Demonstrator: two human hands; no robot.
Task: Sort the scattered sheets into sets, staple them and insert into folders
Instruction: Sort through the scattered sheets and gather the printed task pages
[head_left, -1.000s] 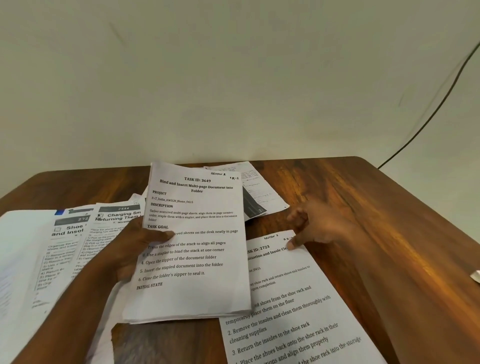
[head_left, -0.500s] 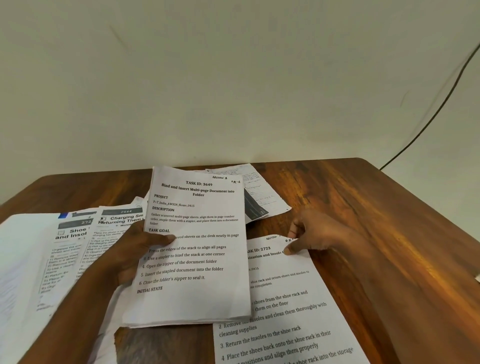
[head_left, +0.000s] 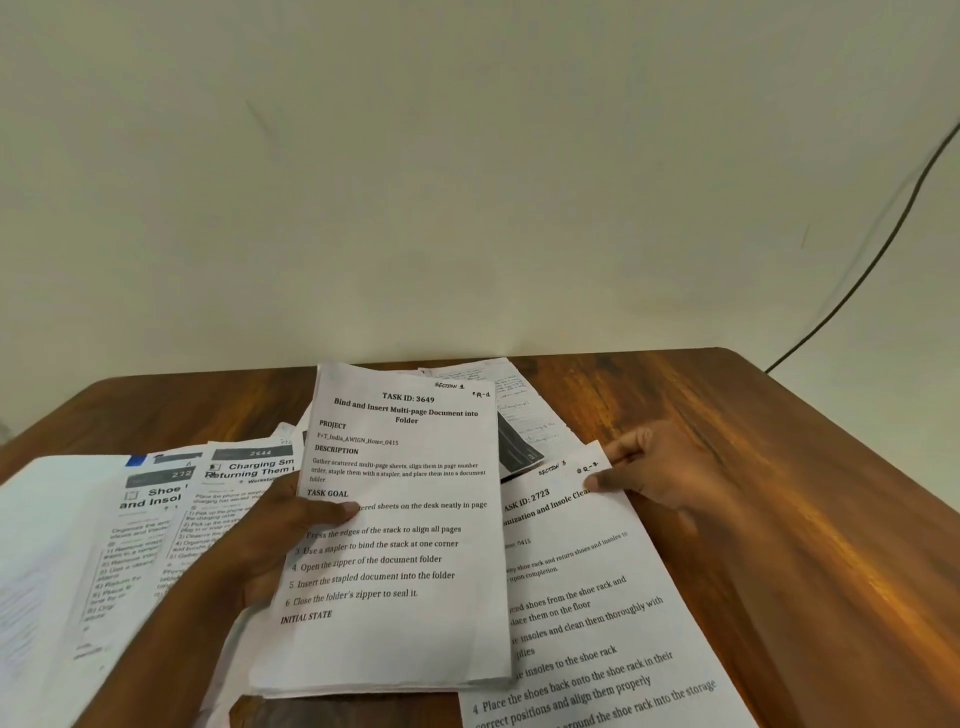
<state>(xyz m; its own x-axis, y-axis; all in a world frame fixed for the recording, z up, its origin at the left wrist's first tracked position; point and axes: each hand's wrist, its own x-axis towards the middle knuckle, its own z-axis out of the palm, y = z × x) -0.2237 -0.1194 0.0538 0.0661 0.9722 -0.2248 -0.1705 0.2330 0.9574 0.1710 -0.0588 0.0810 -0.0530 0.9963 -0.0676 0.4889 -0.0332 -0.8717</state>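
Observation:
My left hand (head_left: 283, 535) grips a stack of white printed sheets (head_left: 410, 613) by its left edge, thumb on top; the top page reads "TASK ID: 3649". The stack hovers tilted over the wooden table (head_left: 779, 519). To its right a single sheet headed "TASK ID: 2723" (head_left: 587, 623) lies on the table, partly under the stack. My right hand (head_left: 654, 467) pinches that sheet's top right corner between thumb and fingers.
More printed sheets (head_left: 171, 519) fan out over the left of the table, with a white sheet (head_left: 41, 545) at the far left. Another sheet with a dark block (head_left: 519, 431) lies behind the stack. A black cable (head_left: 883, 249) runs down the wall at right.
My right hand slid along the 2723 sheet's top edge to its right corner and now pinches it; the sheet shifted slightly. The left hand's stack stayed about where it was.

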